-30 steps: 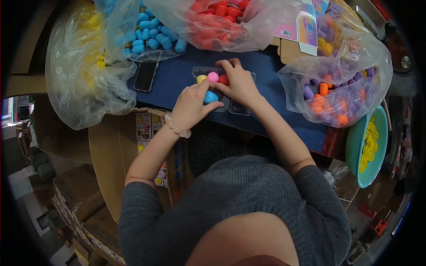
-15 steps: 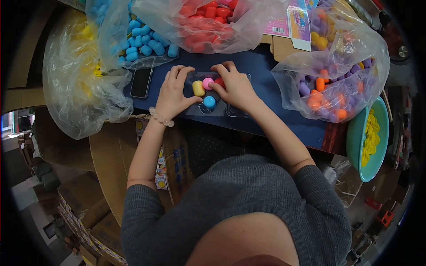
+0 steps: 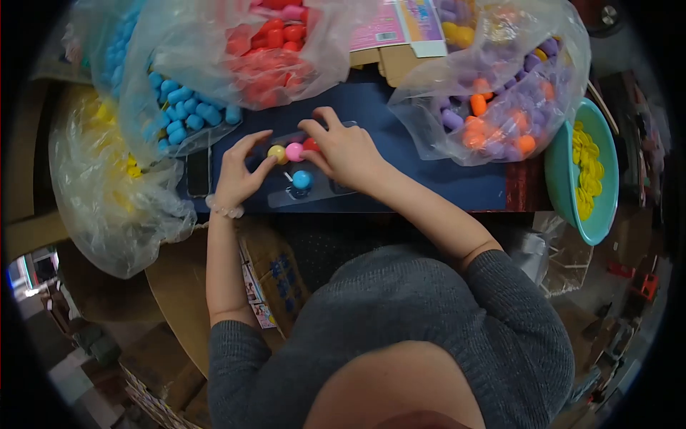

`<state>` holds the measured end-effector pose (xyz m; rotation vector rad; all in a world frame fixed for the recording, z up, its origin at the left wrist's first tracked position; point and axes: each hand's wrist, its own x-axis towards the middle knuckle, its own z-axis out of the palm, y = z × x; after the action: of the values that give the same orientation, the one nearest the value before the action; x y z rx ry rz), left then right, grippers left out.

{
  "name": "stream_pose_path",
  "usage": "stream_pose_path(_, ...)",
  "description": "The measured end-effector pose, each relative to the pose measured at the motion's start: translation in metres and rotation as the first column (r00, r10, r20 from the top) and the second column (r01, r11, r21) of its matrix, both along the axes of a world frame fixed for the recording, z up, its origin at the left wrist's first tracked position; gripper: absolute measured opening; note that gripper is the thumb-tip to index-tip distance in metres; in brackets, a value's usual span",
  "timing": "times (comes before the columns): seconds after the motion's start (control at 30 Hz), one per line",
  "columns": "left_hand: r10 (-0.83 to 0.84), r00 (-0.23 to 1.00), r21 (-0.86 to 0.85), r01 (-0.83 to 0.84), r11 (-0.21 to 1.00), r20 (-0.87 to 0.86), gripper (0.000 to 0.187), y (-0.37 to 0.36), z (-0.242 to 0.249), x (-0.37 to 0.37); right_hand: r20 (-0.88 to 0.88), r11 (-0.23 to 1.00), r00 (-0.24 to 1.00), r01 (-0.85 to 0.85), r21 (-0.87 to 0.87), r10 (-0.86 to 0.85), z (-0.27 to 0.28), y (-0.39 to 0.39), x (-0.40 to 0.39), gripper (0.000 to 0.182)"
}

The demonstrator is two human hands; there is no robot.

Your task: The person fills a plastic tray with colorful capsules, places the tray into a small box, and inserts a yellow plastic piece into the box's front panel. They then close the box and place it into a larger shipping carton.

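Left hand: the left hand (image 3: 239, 171) rests on the dark blue tabletop (image 3: 429, 179) near its front edge, fingers spread, thumb and forefinger closing lightly on the small yellow plastic capsule (image 3: 277, 153); a beaded bracelet (image 3: 225, 211) sits at the wrist.
Right hand: the right hand (image 3: 343, 151) lies over the far end of the clear plastic blister tray (image 3: 314, 191), fingertips curled down beside the small pink plastic capsule (image 3: 294, 151) and a red plastic capsule (image 3: 311, 144) that is mostly hidden; whether this grip pinches the red one I cannot tell.
Tray: flat on the tabletop between the hands, close to the front edge, with the round blue plastic capsule (image 3: 302, 179) seated in it nearest the person.
Capsules: yellow, pink and red sit in a row touching one another, blue just apart from them.
Handling: the capsules look light, hard and smooth, likely to roll or slip, so a fingertip pinch across the middle suits them; the tray looks thin and flexible, best pressed flat at its edge.
Surroundings: a dark phone (image 3: 198, 171) lies at the left; clear bags of blue capsules (image 3: 179, 107), red capsules (image 3: 275, 46) and purple and orange capsules (image 3: 493, 114) line the far edge; a teal bowl of yellow pieces (image 3: 564, 193) stands at the right end.
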<state>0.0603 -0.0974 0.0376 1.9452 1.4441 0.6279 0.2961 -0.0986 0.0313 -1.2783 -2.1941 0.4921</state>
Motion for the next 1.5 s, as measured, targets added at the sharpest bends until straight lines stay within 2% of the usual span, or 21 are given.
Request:
stream_pose_path(0.1,0.048,0.998,0.312,-0.031,0.950,-0.047,0.035,-0.004,0.013,0.015,-0.146,0.995,0.985,0.099,0.025,-0.094,0.039,-0.016,0.058,0.019)
stream_pose_path(0.13,0.017,0.999,0.317,-0.005,0.948,-0.036,0.035,-0.003,0.022,0.027,-0.163,0.958,0.970,0.209,0.195,-0.178,0.040,-0.014,0.087,0.012)
stream_pose_path(0.2,-0.041,0.999,0.483,0.037,0.875,-0.003,0.031,-0.007,0.039,0.061,-0.043,0.904,0.939,0.340,0.257,-0.341,0.041,-0.001,0.153,0.011)
stream_pose_path(0.27,-0.313,0.949,0.420,0.271,0.866,0.033,0.027,-0.002,0.050,0.113,0.243,0.904,0.917,0.213,0.372,-0.316,0.012,0.032,0.232,0.012)
stream_pose_path(0.3,-0.460,0.887,0.406,0.410,0.817,0.031,0.026,0.005,0.052,0.144,0.243,0.901,0.914,0.222,0.372,-0.325,-0.005,0.040,0.256,0.012)
stream_pose_path(0.37,-0.645,0.763,0.453,0.590,0.668,-0.044,0.025,0.019,0.045,0.216,0.637,0.964,0.730,0.253,0.086,-0.248,-0.025,0.051,0.287,0.018)
stream_pose_path(0.43,-0.684,0.705,0.475,0.675,0.565,-0.189,0.030,0.050,0.014,0.282,0.634,0.959,0.728,0.269,0.087,-0.261,-0.012,0.043,0.283,0.022)
stream_pose_path(0.5,-0.529,0.713,0.193,0.662,0.724,-0.459,0.034,0.083,-0.010,0.328,0.663,0.968,0.716,0.243,0.057,-0.219,-0.013,0.044,0.287,0.032)
stream_pose_path(0.53,-0.528,0.714,0.202,0.663,0.721,-0.459,0.034,0.105,-0.021,0.343,0.667,0.966,0.708,0.247,0.074,-0.232,-0.012,0.039,0.283,0.033)
stream_pose_path(0.6,-0.619,0.396,-0.144,0.754,0.641,-0.679,0.041,0.140,-0.032,0.363,0.615,0.966,0.747,0.230,0.116,-0.252,-0.024,0.039,0.276,0.034)
stream_pose_path(0.63,-0.614,0.393,-0.137,0.758,0.638,-0.684,0.041,0.146,-0.029,0.362,0.643,0.957,0.723,0.286,0.054,-0.252,-0.030,0.045,0.271,0.034)
stream_pose_path(0.7,-0.640,0.666,0.004,0.694,0.720,-0.382,0.043,0.163,-0.024,0.347,0.619,0.943,0.734,0.332,0.032,-0.279,-0.030,0.048,0.274,0.031)
stream_pose_path(0.77,-0.382,0.837,0.286,0.506,0.814,-0.393,0.043,0.167,0.017,0.331,0.593,0.911,0.721,0.409,0.054,-0.359,-0.012,0.042,0.281,0.032)
stream_pose_path(0.8,-0.319,0.861,0.327,0.457,0.827,-0.397,0.045,0.181,0.028,0.320,0.578,0.881,0.701,0.468,0.069,-0.417,-0.002,0.039,0.283,0.032)
stream_pose_path(0.93,-0.138,0.880,0.315,0.304,0.899,-0.455,0.047,0.218,0.053,0.294,0.531,0.807,0.627,0.548,0.219,-0.570,0.020,0.053,0.297,0.037)
stream_pose_path(1.0,-0.181,0.896,0.358,0.338,0.870,-0.406,0.045,0.213,0.051,0.296,0.238,0.896,0.864,0.432,0.104,-0.444,0.024,0.076,0.302,0.039)
stream_pose_path(1.07,-0.224,0.907,0.396,0.364,0.843,-0.357,0.043,0.193,0.056,0.301,0.258,0.885,0.849,0.460,0.068,-0.461,0.028,0.105,0.291,0.038)
stream_pose_path(1.13,-0.323,0.895,0.247,0.403,0.881,-0.307,0.038,0.164,0.066,0.305,0.128,0.910,0.903,0.397,0.115,-0.410,0.018,0.142,0.284,0.035)
stream_pose_path(1.2,-0.484,0.835,0.308,0.548,0.778,-0.263,0.034,0.137,0.072,0.297,0.397,0.907,0.842,0.418,-0.056,-0.364,0.030,0.179,0.269,0.039)
stream_pose_path(1.3,-0.471,0.857,0.267,0.513,0.816,-0.208,0.030,0.055,0.105,0.250,0.521,0.983,0.835,0.178,0.048,-0.177,-0.013,0.253,0.264,0.038)
stream_pose_path(1.5,-0.046,0.994,0.342,0.077,0.937,-0.100,0.034,-0.012,0.109,0.113,0.595,0.971,0.778,0.239,0.021,-0.204,0.029,0.202,0.247,0.036)
